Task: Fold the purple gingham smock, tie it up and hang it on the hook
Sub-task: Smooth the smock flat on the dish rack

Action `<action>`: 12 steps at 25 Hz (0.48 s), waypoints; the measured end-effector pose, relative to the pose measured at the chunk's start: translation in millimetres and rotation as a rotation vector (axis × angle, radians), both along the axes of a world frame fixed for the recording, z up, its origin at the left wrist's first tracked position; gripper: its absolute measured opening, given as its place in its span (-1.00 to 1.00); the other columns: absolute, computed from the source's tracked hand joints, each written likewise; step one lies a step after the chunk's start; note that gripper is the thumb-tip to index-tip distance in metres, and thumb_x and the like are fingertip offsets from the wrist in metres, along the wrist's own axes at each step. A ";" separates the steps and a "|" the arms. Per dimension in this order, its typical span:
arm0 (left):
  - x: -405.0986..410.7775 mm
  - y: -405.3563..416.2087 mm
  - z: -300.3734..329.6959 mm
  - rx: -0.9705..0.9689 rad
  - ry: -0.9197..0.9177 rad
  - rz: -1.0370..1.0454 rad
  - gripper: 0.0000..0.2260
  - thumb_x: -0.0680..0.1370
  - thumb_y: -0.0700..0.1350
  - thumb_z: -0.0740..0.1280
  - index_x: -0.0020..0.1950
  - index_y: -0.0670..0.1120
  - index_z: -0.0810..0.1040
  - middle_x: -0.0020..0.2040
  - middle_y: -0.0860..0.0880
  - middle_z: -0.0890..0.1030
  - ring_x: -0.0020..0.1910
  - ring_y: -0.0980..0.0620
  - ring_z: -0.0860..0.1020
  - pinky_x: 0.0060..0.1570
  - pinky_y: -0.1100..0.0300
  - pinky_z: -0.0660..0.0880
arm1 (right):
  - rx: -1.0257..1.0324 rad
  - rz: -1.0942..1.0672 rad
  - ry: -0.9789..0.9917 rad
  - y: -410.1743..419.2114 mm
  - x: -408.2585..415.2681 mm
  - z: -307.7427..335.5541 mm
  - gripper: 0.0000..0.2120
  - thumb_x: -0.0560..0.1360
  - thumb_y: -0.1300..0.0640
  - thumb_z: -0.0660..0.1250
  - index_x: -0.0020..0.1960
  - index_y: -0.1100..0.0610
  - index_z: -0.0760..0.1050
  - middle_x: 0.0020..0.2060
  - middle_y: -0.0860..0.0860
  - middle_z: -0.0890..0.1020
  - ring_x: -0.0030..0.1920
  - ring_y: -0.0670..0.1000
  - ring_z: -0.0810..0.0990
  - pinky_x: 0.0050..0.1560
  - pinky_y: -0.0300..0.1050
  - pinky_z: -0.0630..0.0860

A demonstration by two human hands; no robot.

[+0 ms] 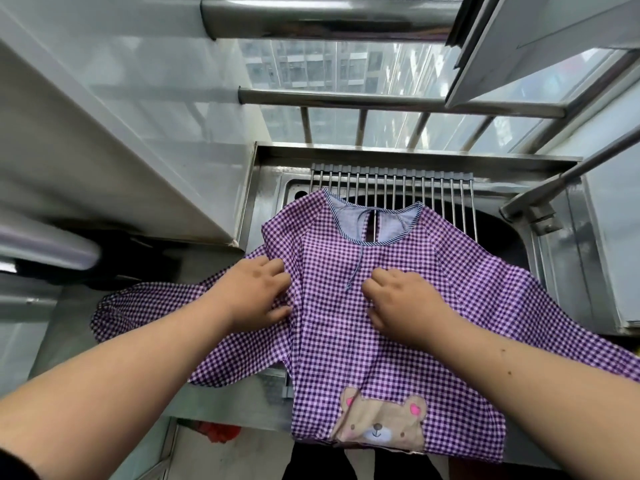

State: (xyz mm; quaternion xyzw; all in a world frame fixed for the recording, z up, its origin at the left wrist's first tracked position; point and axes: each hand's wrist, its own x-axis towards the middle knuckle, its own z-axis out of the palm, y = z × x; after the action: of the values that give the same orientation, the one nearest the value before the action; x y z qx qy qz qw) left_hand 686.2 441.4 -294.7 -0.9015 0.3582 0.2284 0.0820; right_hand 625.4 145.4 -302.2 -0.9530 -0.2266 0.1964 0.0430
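Observation:
The purple gingham smock [349, 348] lies spread front-up over the steel sink, neckline at the far end, a bear-face pocket [381, 424] near me. A thin blue tie string [356, 268] hangs from the neck opening down the chest. My left hand [256, 296] grips a bunched fold of fabric at the smock's left side, where the sleeve joins the body. My right hand [401, 299] rests on the chest just right of the string, fingers curled into the cloth. The left sleeve [138, 310] trails out over the counter. No hook is in view.
A roll-up metal drying rack [391, 181] spans the far end of the sink [277, 174]. A steel tap [540, 199] juts in from the right. A tiled wall and cabinet [104, 150] stand at left, barred window [381, 109] ahead, something red [218, 433] on the floor.

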 end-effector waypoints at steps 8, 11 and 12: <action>-90.8 5.4 5.6 0.113 0.325 0.443 -0.59 0.62 0.33 0.19 -0.07 0.06 0.64 -0.14 0.12 0.63 -0.16 0.11 0.57 -0.05 0.07 0.59 | -0.066 0.031 0.201 14.7 -55.6 -0.3 -0.73 0.67 -0.14 0.12 0.11 0.00 0.48 0.01 -0.06 0.57 -0.07 0.00 0.56 -0.09 -0.03 0.56; -108.9 -4.2 -2.2 0.069 0.505 0.727 -0.56 0.61 0.34 0.22 0.09 0.02 0.65 0.02 0.06 0.67 -0.04 0.08 0.61 -0.03 0.11 0.54 | -0.113 0.001 0.203 11.6 -76.3 3.7 -0.75 0.67 -0.17 0.13 0.00 -0.03 0.43 -0.09 -0.07 0.55 -0.17 -0.01 0.52 -0.23 -0.07 0.44; -113.6 -7.1 -6.4 0.035 0.527 0.790 -0.53 0.62 0.34 0.22 0.12 -0.03 0.64 0.07 0.02 0.66 0.00 0.04 0.60 -0.02 0.11 0.52 | -0.120 -0.045 0.199 11.4 -85.4 6.8 -0.75 0.66 -0.17 0.14 -0.03 -0.03 0.42 -0.11 -0.07 0.54 -0.19 -0.01 0.53 -0.24 -0.07 0.43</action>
State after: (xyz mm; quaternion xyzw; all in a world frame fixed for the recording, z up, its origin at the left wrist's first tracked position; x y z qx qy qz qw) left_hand 572.6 434.3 -301.1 -0.8785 -0.0075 0.4692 -0.0898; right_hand 540.1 156.8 -295.4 -0.9345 -0.1877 0.3023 0.0126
